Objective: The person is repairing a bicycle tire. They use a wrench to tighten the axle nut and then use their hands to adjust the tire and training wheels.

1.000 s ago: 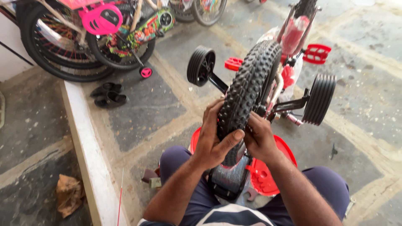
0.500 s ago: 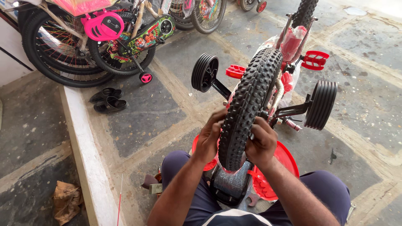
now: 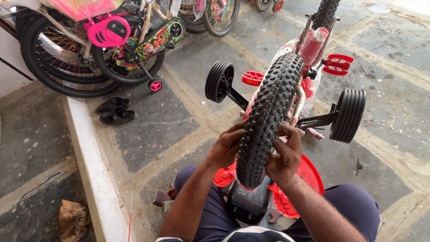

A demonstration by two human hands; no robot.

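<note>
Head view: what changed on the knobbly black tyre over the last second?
Left hand slid from the top of the knobbly black rubber tyre down onto its left side; right hand remains on the right side. Upturned small red bicycle's black ribbed training wheels stayed put.

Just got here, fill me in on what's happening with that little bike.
A seated person has a small upside-down bicycle between their knees. The left hand and right hand grip either side of the knobby rear tyre. Black training wheels stick out on both sides, with red pedals beyond. More bicycles and black sandals are at the left.
</note>
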